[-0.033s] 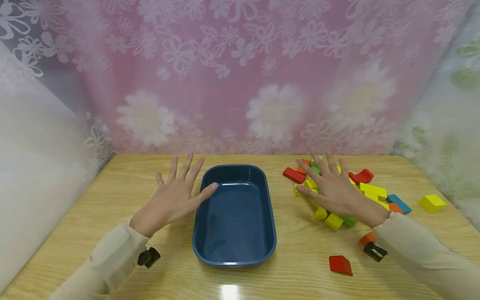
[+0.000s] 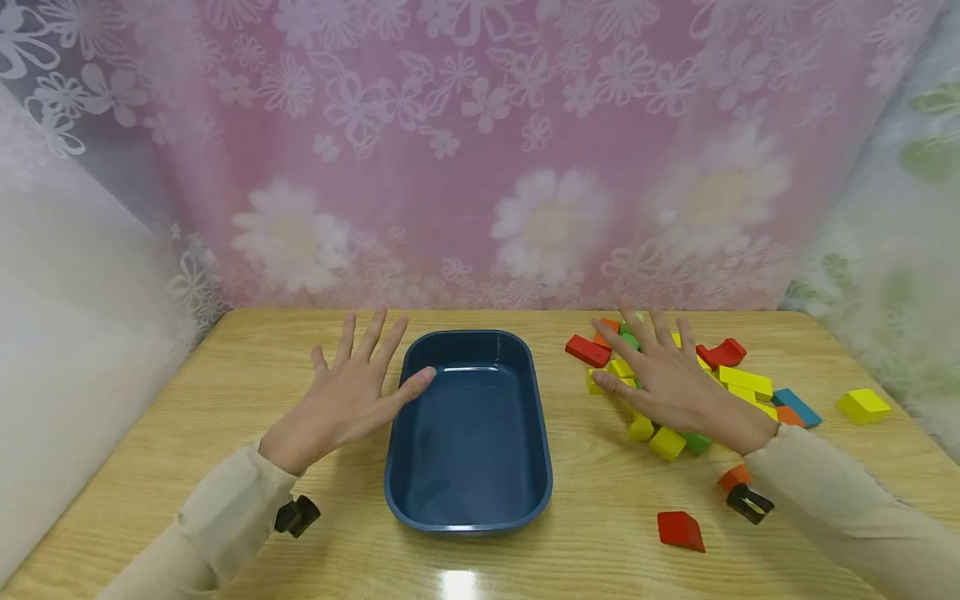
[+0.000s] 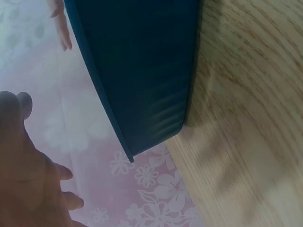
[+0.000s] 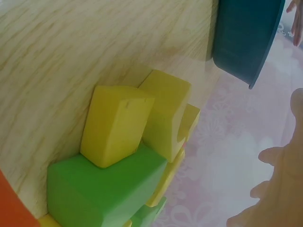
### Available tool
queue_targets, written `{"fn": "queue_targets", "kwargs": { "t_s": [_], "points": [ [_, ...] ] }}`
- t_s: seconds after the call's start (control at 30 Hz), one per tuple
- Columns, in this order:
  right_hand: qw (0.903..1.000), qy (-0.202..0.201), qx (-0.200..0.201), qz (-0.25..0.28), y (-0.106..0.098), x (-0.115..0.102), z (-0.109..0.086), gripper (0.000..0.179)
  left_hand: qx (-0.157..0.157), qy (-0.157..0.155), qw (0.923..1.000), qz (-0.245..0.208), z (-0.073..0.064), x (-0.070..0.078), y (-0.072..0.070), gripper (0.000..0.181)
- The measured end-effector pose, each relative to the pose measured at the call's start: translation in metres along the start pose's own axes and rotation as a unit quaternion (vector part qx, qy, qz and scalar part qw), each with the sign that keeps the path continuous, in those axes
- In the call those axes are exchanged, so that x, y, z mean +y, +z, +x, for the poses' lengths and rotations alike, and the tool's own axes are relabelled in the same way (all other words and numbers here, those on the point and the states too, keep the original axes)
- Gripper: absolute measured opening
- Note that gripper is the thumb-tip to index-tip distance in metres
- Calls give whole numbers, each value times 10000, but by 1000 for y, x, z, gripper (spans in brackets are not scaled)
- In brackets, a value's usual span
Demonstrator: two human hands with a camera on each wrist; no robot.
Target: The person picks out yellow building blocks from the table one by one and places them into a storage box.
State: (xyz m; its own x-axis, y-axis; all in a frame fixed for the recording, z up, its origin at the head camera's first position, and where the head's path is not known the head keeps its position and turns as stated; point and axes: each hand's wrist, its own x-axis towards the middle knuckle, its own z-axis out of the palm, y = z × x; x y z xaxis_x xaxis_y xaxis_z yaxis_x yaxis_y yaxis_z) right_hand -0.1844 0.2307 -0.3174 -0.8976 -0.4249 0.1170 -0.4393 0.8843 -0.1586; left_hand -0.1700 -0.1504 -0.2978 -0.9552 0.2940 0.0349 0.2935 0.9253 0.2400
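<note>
A dark blue rectangular tray (image 2: 468, 442) stands on the wooden table with nothing in it. My left hand (image 2: 337, 400) is spread, palm down, at its left side, and the thumb overlaps the tray's rim in the head view. The left wrist view shows the tray's outer wall (image 3: 142, 80) beside the hand. Over the pile of toy blocks on the right, my right hand (image 2: 667, 383) is spread too, holding nothing and hiding part of the pile. Below it in the right wrist view lie yellow blocks (image 4: 116, 125) and a green block (image 4: 104, 184).
A red block (image 2: 680, 531) lies near the front, with an orange block (image 2: 735, 477) close to the right sleeve. One yellow block (image 2: 863, 406) sits apart at the far right. A blue block (image 2: 797, 407) edges the pile. A floral curtain (image 2: 480, 167) hangs behind the table.
</note>
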Motion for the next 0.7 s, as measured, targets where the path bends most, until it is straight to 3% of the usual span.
{"fn": "queue_targets", "kwargs": {
  "t_s": [0.7],
  "points": [
    [9996, 29, 156, -222, -1, 3, -7, 75, 46, 31, 9996, 289, 3, 3, -2, 86]
  ]
}}
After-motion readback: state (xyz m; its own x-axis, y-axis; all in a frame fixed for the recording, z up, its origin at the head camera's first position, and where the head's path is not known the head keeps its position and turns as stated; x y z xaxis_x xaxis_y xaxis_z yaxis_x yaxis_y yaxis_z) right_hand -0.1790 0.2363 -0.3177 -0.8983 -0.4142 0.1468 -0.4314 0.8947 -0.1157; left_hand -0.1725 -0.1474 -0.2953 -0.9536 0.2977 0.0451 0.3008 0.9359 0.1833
